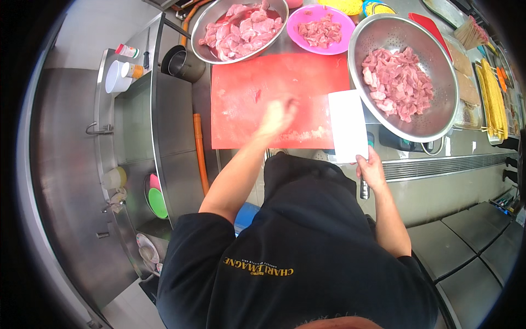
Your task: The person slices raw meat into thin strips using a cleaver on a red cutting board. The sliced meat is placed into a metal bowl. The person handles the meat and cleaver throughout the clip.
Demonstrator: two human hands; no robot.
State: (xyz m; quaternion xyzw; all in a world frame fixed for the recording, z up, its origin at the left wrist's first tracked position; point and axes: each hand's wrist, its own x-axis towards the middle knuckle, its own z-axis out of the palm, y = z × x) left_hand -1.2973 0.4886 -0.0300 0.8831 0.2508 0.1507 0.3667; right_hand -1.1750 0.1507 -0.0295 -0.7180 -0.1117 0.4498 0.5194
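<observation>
My right hand [371, 167] grips the handle of a wide-bladed cleaver [348, 125], whose bright blade lies over the right edge of a red cutting board [242, 119]. Blurred, my left hand [281, 113] is over the middle of the board; whether its fingers hold anything cannot be told. A small scrap of raw meat [257, 96] lies on the board, up and left of that hand. Beyond the board, a steel bowl [195, 28] holds large pieces of raw meat, and a pink plastic bowl [293, 31] holds small pieces. A steel colander [446, 86] at the right holds cut meat.
At the left is a steel sink [133, 119] with a dark pot [191, 66] near it. Skewered yellow food lies in a tray [489, 103] at the far right, beside a bundle of wooden sticks [470, 35]. A floor drain grate [444, 166] runs behind my right arm.
</observation>
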